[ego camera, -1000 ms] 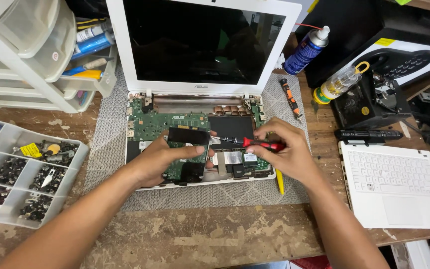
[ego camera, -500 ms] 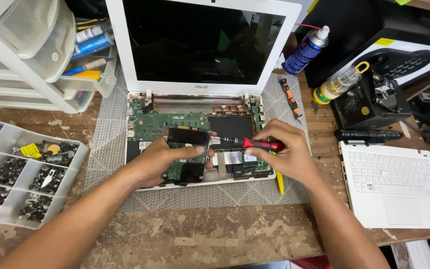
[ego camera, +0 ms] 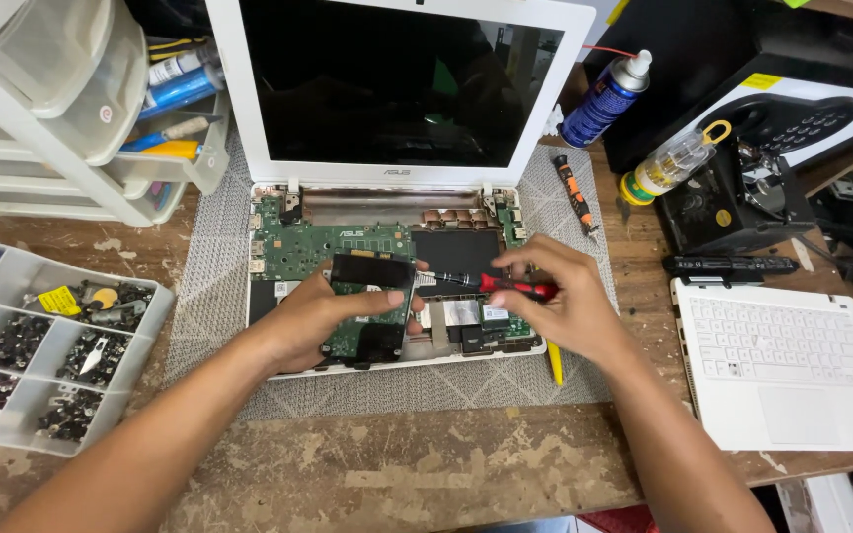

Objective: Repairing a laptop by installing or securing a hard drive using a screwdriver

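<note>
While the left hand (ego camera: 323, 316) lies flat with fingers spread on the opened laptop (ego camera: 278, 247), steadying a black component (ego camera: 372, 269), the right hand (ego camera: 565, 306) pinches a red-handled screwdriver (ego camera: 491, 284), tip just beside that component.

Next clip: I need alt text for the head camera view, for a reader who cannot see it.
A person's right hand holds a red-handled screwdriver over the exposed circuit board of an opened white laptop, while the left hand rests on the board. A tray of sorted small parts lies left, a detached white keyboard panel right.
</note>
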